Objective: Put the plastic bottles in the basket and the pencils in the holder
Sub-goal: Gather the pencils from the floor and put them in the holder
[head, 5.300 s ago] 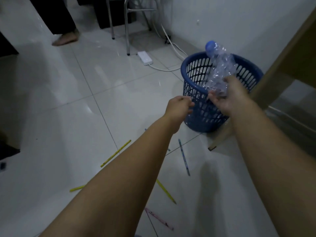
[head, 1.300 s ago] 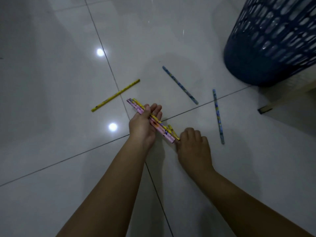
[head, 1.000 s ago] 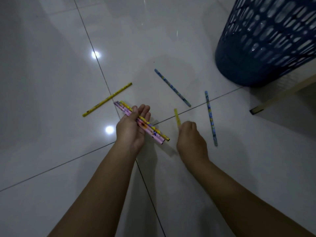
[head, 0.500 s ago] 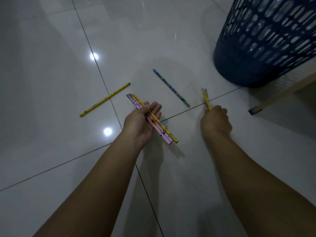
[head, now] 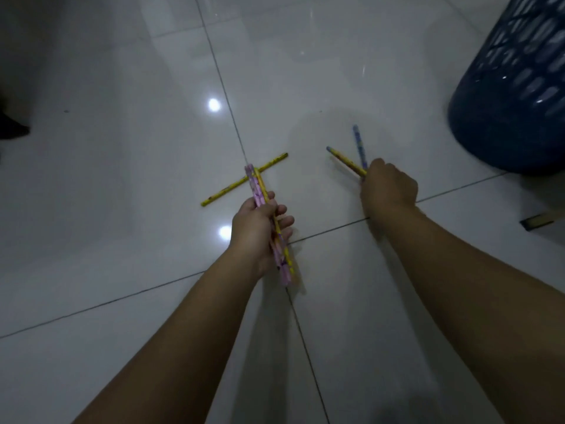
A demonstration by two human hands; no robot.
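My left hand (head: 258, 228) is closed around a bundle of pencils, a pink one (head: 255, 188) and a yellow one side by side, pointing away from me. My right hand (head: 388, 186) grips two more pencils, a yellow one (head: 345, 160) and a blue one (head: 358, 142), which fan out from my fingers just above the floor. One yellow pencil (head: 229, 188) lies loose on the white tiles, just beyond my left hand. The blue plastic basket (head: 513, 96) stands at the right edge. No pencil holder or bottle is in view.
The floor is glossy white tile with dark grout lines and two bright light reflections. A wooden furniture leg's foot (head: 538, 220) shows at the right edge below the basket. A dark shape (head: 12, 127) sits at the far left.
My right hand has picked up the blue pencils from the floor and now holds them with the yellow one. My left hand has turned its bundle more upright. The camera view shifted right.
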